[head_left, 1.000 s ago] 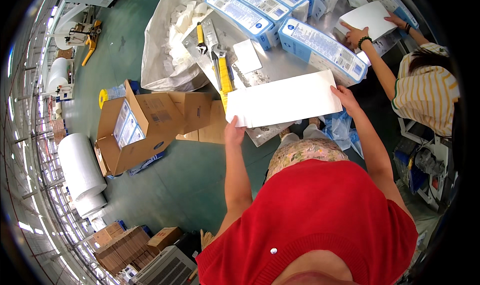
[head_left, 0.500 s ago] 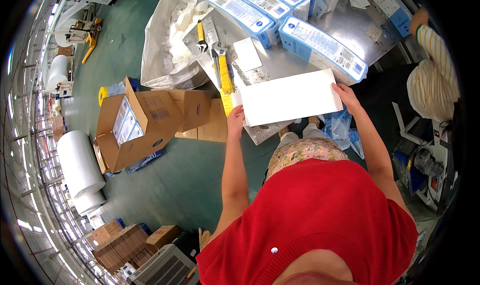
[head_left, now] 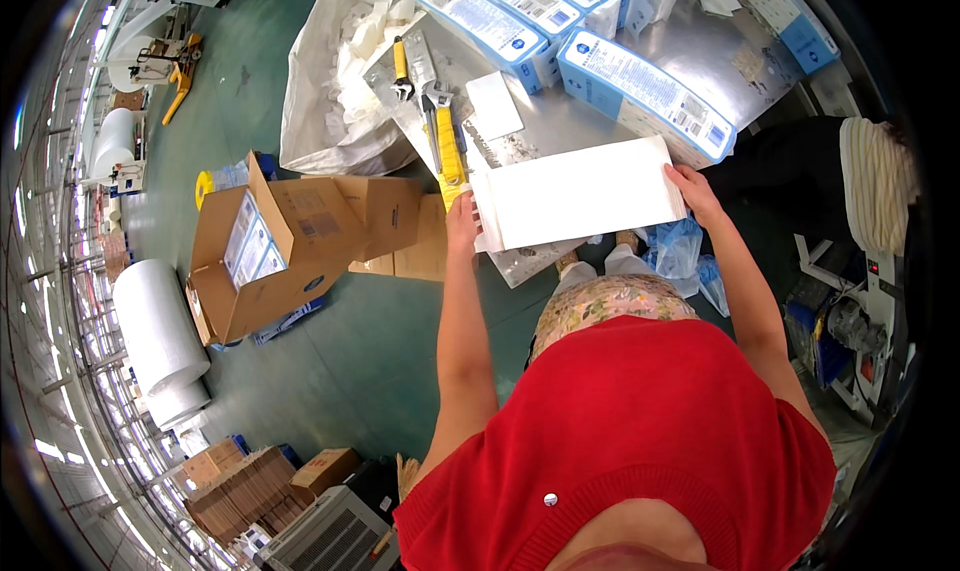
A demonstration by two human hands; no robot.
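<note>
Gripping a white sheet stack (head_left: 585, 193) with our right hand (head_left: 697, 193), we are holding it at the metal table (head_left: 695, 49); our left hand (head_left: 463, 223) is touching its left end, grip unclear.

Green floor (head_left: 350, 371) spreads beside a metal table (head_left: 700, 56) — bright lights (head_left: 47, 451) line the far left.

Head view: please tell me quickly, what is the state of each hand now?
Right hand: closed, holding the right end of the white sheets.
Left hand: at the sheets' left end; whether its grip is closed cannot be told.
</note>
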